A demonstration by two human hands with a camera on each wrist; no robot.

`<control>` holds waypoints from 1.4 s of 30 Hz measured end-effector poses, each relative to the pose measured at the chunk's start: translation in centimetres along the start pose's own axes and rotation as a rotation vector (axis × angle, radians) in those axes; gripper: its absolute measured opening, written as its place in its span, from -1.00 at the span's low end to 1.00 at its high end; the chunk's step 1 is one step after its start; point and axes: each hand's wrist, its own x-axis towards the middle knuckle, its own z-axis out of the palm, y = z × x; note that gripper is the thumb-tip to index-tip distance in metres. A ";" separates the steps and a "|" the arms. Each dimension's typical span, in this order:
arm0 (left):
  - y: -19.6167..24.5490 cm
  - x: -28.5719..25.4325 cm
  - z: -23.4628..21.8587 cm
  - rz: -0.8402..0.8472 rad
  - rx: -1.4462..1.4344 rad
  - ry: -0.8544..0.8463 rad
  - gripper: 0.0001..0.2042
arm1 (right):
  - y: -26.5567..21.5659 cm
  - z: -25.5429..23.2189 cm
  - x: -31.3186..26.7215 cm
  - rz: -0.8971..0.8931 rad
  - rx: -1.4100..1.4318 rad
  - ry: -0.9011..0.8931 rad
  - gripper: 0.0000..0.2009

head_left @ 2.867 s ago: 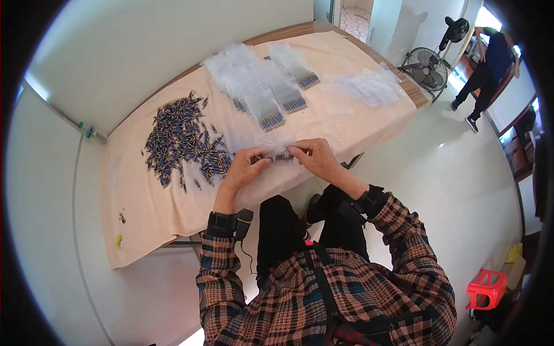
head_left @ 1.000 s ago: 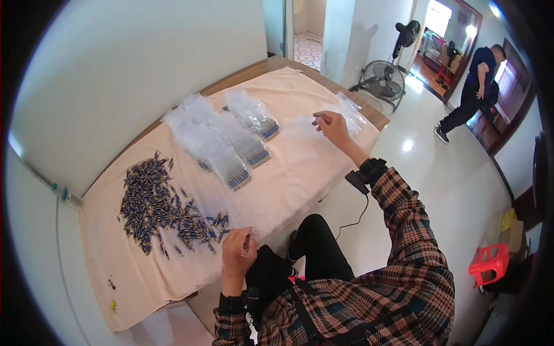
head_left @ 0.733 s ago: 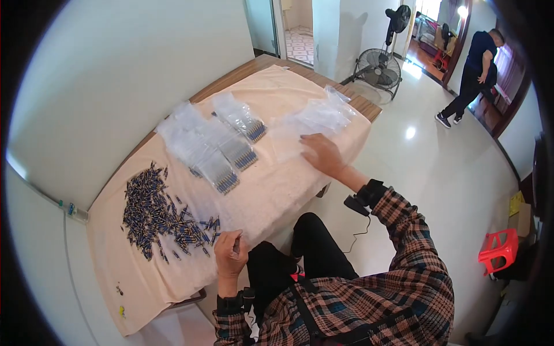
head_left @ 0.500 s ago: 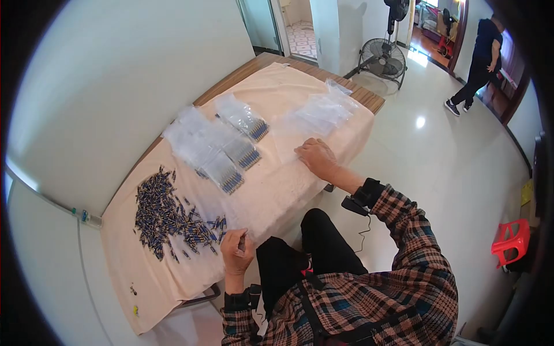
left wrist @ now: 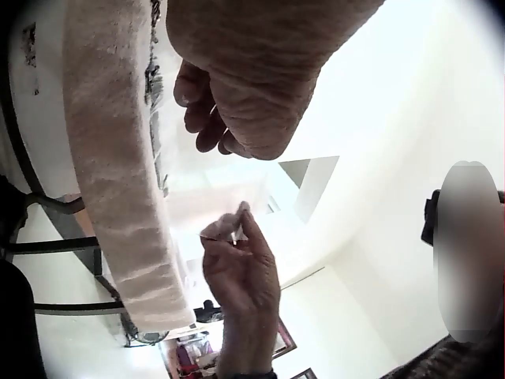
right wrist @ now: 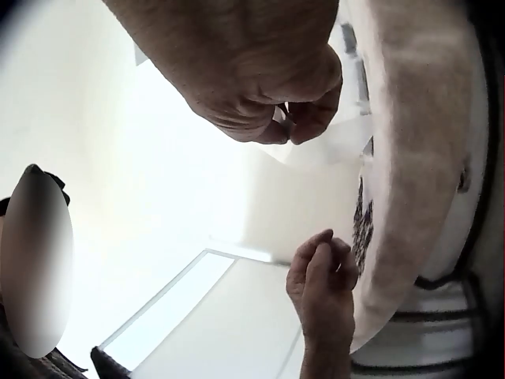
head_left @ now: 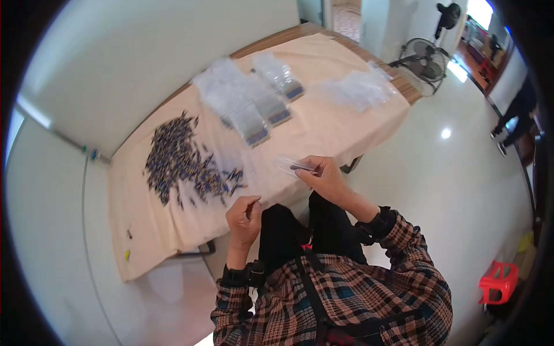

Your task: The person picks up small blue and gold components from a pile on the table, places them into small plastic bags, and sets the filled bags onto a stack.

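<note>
In the head view my right hand [head_left: 326, 180] is just over the table's front edge, pinching a thin clear plastic bag [head_left: 284, 165] between thumb and fingers. The same bag [right wrist: 308, 148] trails from the fingertips in the right wrist view. My left hand [head_left: 244, 219] hovers at the front edge, its fingers loosely curled and nothing seen in them. Beyond it lies a pile of small blue-and-gold cylindrical pieces [head_left: 173, 155]. Behind the hands, overlapping clear bags [head_left: 228, 89] lie on the cloth, some with neat rows of these pieces at their near ends.
A peach cloth [head_left: 340, 135] covers most of the wooden table [head_left: 412, 89]. Flat clear bags [head_left: 363, 89] lie at its right end. A small yellow item [head_left: 127, 255] sits near the left corner. A fan [head_left: 424, 60], a red stool [head_left: 499, 282] and a person [head_left: 516, 115] are off to the right.
Earlier both hands worked together on a clear bag. They parted, my right hand reached toward the flat bags at the right, then came back nearer my left hand, pinching a bag.
</note>
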 end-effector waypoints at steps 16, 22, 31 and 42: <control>6.4 -5.8 -4.1 -0.477 -0.467 0.187 -0.85 | -0.7 10.2 -3.2 -0.296 0.018 -0.373 -0.77; 4.8 -5.1 -4.1 -0.586 -0.523 0.209 -0.87 | -0.3 10.0 -3.2 -0.495 -0.232 -0.332 -0.80; 3.9 -4.8 -2.6 -0.383 -0.533 0.381 -0.89 | -3.7 10.7 -4.9 -0.535 -0.404 -0.443 -0.69; 5.3 -3.1 -1.4 -0.030 -0.038 0.412 -0.80 | -2.4 11.5 -3.8 -0.615 -0.679 -0.143 -0.75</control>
